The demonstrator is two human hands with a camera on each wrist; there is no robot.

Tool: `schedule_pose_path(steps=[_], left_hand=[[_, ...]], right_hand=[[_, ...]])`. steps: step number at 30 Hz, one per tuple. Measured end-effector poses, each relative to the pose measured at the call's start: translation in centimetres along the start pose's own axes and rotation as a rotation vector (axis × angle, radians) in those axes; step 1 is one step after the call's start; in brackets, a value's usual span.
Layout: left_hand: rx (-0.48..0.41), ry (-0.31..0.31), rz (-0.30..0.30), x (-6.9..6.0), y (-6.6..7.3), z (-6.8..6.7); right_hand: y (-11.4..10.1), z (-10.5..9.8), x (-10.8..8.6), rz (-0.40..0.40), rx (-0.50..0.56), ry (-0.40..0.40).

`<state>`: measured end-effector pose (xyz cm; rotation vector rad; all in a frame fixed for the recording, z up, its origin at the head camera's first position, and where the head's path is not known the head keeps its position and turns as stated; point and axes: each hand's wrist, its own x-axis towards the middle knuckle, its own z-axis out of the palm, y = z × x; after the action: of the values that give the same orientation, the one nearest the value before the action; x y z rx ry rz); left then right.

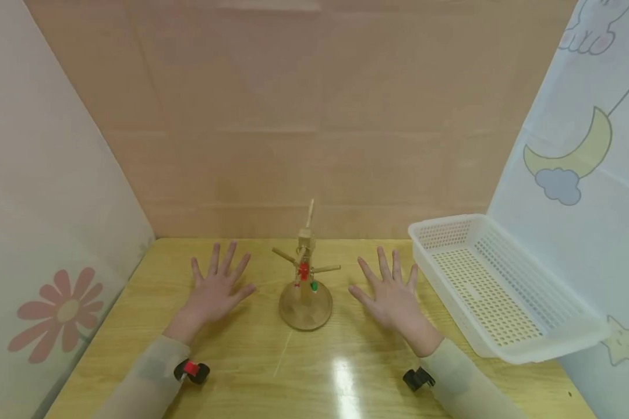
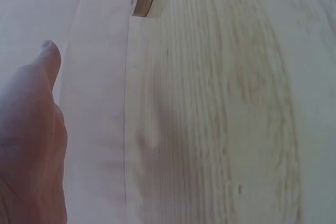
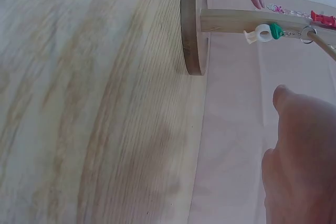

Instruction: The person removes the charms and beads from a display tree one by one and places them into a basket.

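In the head view, the wooden stand (image 1: 306, 317) sits on the worktop (image 1: 251, 372) at lower centre, bearing a red charm (image 1: 303, 271) and a green charm (image 1: 314, 286). The left hand (image 1: 215, 295) and right hand (image 1: 395, 299), fingers spread, flank it, apart; a white basket (image 1: 453, 297) is lower right.

Left wrist: the stand's base edge tops the frame, hand lower left.

Right wrist: the stand crosses upper right, above the hand.

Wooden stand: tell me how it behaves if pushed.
Pushed low, the wooden stand would probably slide upright on its broad base. Pushed high, it might tip, its post being tall. The green charm, hanging by a chain, would likely swing.
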<state>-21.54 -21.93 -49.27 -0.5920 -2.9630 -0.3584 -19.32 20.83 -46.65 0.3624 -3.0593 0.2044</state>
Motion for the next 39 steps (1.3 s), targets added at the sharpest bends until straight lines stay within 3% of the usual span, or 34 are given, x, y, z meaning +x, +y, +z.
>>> schedule_pose_path(steps=[16, 25, 29, 34, 39], left_hand=[[0.017, 0.002, -0.019, 0.9, 0.4, 0.0], [-0.031, 0.031, 0.002, 1.3, 0.6, 0.4], [-0.043, 0.035, 0.008, 1.4, 0.7, 0.6], [-0.070, 0.031, 0.024, 1.3, 0.7, 0.7], [-0.130, 0.014, 0.032, 0.8, 1.1, 0.4]], right_hand=[[-0.8, 0.0, 0.6, 0.014, 0.039, 0.033], [-1.6, -0.4, 0.7, -0.002, 0.037, 0.000], [-1.6, -0.2, 0.7, -0.006, 0.044, 0.023], [-1.5, 0.1, 0.8, -0.016, 0.095, 0.054], [-1.1, 0.0, 0.6, -0.019, 0.139, 0.030]])
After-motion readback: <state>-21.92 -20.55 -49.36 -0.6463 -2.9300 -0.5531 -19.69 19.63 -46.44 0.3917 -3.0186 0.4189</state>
